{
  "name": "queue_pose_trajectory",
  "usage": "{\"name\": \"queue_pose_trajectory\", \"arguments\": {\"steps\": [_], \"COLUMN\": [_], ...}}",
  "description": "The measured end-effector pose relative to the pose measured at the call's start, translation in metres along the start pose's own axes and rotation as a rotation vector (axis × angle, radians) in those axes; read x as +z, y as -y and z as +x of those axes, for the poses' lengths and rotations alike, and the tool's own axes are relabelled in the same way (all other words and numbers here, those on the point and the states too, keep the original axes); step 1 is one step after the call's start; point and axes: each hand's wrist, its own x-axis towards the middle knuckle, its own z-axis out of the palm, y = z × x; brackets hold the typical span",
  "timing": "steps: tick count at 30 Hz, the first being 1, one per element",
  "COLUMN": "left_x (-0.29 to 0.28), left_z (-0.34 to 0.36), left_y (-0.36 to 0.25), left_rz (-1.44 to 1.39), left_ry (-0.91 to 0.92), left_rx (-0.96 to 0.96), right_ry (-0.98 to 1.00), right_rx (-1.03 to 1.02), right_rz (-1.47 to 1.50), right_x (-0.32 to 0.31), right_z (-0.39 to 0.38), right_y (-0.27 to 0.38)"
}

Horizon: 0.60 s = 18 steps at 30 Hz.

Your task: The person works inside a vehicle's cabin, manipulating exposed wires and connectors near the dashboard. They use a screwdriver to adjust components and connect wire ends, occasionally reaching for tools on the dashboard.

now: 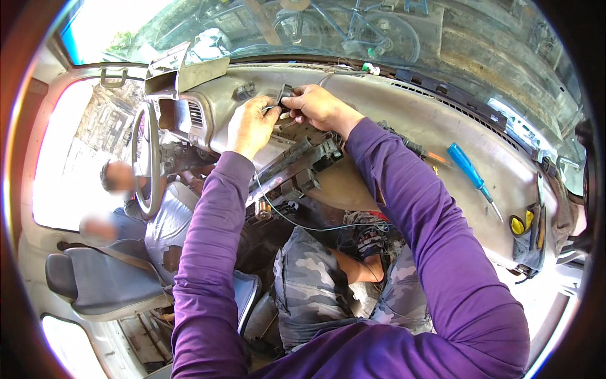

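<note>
Above the opened dashboard (372,95), both my hands meet with fingertips close together. My left hand (250,126) is closed in a pinch at a thin pale wire (269,107). A small black part (284,94), its exact kind unclear, is pinched by my right hand (319,108). Just below the fingers lie a few short wires and a gap in the dash. A dark, long bracket (287,161) with black fittings slants under my hands. From near my left wrist a light-blue wire (284,218) loops down toward my knees.
A blue-handled screwdriver (468,165) lies on the dash at right, near a tool pouch (529,237). A grey trim panel (189,76) sits at the far left, above the steering wheel (146,161). Other people (170,221) are beside the driver's seat (110,278).
</note>
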Motion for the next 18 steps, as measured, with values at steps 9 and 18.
{"name": "queue_pose_trajectory", "arguments": {"steps": [9,18], "left_x": [0.008,0.005], "left_z": [0.006,0.011], "left_y": [0.023,0.035], "left_rz": [-0.116,-0.229], "left_ry": [-0.028,0.003], "left_rx": [0.159,-0.251], "right_ry": [0.065,0.098], "right_rx": [0.005,-0.306], "right_rz": [-0.335,-0.552], "right_x": [-0.001,0.004], "right_z": [0.007,0.003], "right_y": [-0.007,-0.013]}}
